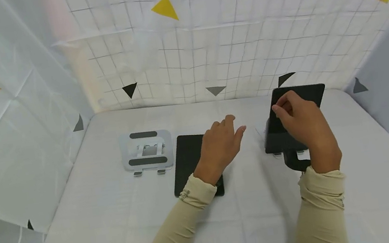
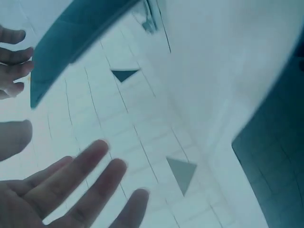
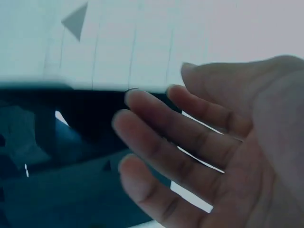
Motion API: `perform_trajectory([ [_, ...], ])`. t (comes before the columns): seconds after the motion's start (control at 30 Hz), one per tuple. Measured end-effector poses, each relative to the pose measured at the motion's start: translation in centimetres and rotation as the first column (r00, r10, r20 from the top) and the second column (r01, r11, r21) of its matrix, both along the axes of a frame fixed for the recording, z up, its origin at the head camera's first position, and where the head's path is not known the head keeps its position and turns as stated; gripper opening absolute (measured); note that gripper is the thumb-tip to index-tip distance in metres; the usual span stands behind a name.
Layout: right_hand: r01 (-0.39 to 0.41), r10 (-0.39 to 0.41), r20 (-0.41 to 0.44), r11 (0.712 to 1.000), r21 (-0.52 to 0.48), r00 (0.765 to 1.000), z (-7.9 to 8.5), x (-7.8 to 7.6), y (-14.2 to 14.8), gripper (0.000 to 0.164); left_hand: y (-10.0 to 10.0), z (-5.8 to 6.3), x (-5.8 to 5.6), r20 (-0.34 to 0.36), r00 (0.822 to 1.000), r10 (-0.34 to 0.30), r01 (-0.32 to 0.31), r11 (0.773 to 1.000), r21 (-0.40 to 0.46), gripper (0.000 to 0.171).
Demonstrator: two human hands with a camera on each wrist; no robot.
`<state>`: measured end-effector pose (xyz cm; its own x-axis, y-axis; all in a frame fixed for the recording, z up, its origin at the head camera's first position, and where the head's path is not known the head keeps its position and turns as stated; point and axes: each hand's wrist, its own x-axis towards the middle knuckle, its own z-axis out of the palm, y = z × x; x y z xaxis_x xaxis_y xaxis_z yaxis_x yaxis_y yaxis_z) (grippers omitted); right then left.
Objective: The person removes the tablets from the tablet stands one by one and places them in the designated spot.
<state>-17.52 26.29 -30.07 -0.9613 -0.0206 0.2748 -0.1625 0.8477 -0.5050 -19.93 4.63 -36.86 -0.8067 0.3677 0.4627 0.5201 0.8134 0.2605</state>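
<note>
At the right, a black tablet (image 1: 312,96) leans tilted on a stand whose small front tabs (image 1: 300,151) show under its lower edge. My right hand (image 1: 305,123) hovers in front of its screen with fingers loosely bent and nothing held; in the right wrist view those fingers (image 3: 152,123) overlap the dark tablet (image 3: 71,204). My left hand (image 1: 219,145) is in the air left of that tablet, fingers relaxed and apart, as the left wrist view shows (image 2: 85,190). Under the left forearm a second black tablet (image 1: 188,156) lies flat on the table, partly covered.
A silver folding stand (image 1: 165,143) with dark rubber strips lies left of the flat tablet. A black curved piece (image 1: 292,161) shows beside the right wrist. White sheeting with a grid and coloured triangles (image 1: 166,9) closes off the back of the white table (image 1: 121,235).
</note>
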Motion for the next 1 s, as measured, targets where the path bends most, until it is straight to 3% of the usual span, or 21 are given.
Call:
perform_trajectory([
  [0.07,0.036,-0.036,-0.018,0.999,-0.005,0.999,0.1,0.4,1.0,0.037,0.6,-0.1,0.1,-0.017,1.0,-0.024,0.024,0.999,0.023,0.041],
  [0.17,0.096,-0.096,0.024,0.995,-0.005,0.995,0.2,1.0,2.2,0.042,1.5,-0.2,0.2,-0.01,0.999,-0.045,0.046,0.998,0.032,0.037],
  [0.53,0.28,-0.281,0.173,0.959,0.034,0.944,-0.4,1.9,5.6,0.048,4.6,-1.8,0.8,0.05,0.993,-0.105,0.108,0.993,-0.056,0.028],
  [0.83,0.271,-0.279,0.374,0.96,0.076,0.884,-1.8,1.5,7.1,0.058,6.1,-3.5,0.9,0.127,0.985,-0.115,0.125,0.99,-0.072,0.027],
  [1.0,0.259,-0.269,0.432,0.962,0.084,0.861,-2.2,1.2,7.3,0.057,6.8,-4.1,1.2,0.166,0.979,-0.122,0.138,0.986,-0.091,0.032],
])
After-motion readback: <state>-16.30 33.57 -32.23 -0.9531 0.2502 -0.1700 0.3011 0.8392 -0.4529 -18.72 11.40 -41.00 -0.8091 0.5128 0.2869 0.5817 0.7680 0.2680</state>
